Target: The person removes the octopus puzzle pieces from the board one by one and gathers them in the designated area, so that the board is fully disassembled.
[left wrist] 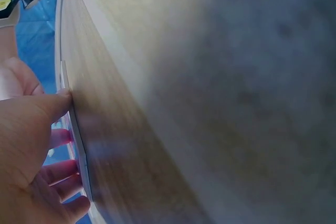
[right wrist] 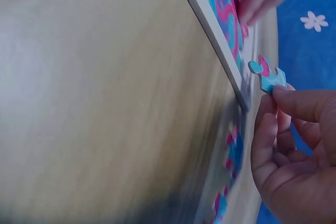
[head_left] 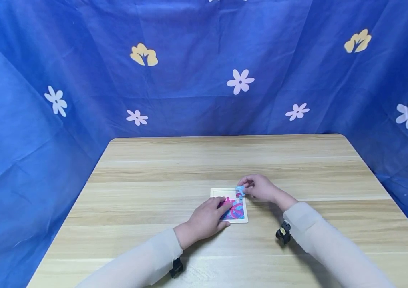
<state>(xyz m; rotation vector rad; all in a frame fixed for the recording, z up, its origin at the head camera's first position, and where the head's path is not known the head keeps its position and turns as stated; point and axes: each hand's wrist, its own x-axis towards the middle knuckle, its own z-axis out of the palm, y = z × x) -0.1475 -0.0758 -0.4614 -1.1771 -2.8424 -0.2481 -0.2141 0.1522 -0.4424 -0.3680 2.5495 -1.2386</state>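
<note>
The right hand (head_left: pixel 259 188) pinches a puzzle piece (right wrist: pixel 268 81) between thumb and fingers, over the tray (head_left: pixel 239 221)'s far right corner. The left hand (head_left: pixel 205 216) lies across the tray's left side, its fingers extended over the partly filled picture. The tray sits flat on the worktop (head_left: pixel 135 192); blurred pink-and-blue shapes (right wrist: pixel 234 153) lie beside it.

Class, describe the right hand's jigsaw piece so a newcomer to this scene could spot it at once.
On the wood-grain table, find the pale jigsaw tray. At the tray's far right corner, the right hand holds a small jigsaw piece, light blue with a pink patch. Unlike the pieces lying in the tray, it is pinched in that hand's grip.
</note>
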